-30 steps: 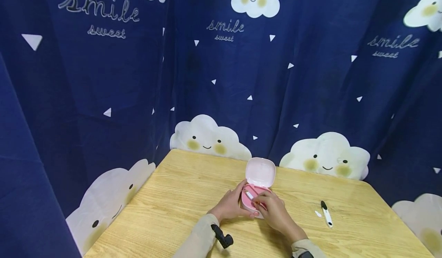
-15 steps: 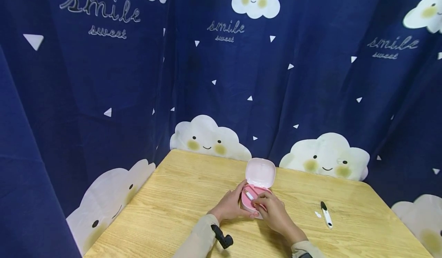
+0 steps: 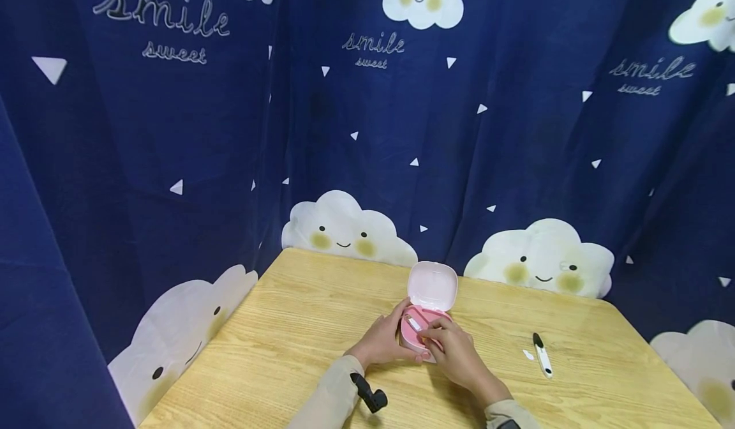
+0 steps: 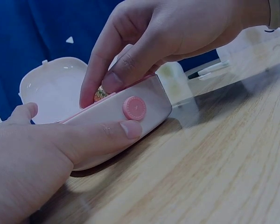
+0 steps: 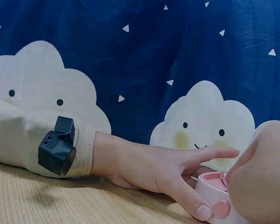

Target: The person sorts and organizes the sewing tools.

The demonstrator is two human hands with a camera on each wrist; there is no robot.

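A small pink-and-white case (image 3: 409,339) sits on the table, its white lid (image 3: 432,285) tipped back. My left hand (image 3: 383,341) grips its left side, with the thumb along the front wall below a round pink button (image 4: 134,108). Above the pink inner tray, my right hand (image 3: 456,352) pinches the lower end of a slim white piece (image 3: 414,324) with thumb and forefinger. In the left wrist view, a small multicoloured bit (image 4: 100,94) shows between those fingertips. The fingers hide the rest of it, and its kind cannot be made out.
To the right on the wooden table (image 3: 321,301) lie white thread snips (image 3: 542,356) with a black tip, beside a small flat white piece (image 3: 528,355). A blue curtain (image 3: 367,116) with printed clouds hangs behind the table's far edge.
Hardly anything differs. Both hands keep their places at the case, and only the head view shifts very slightly.
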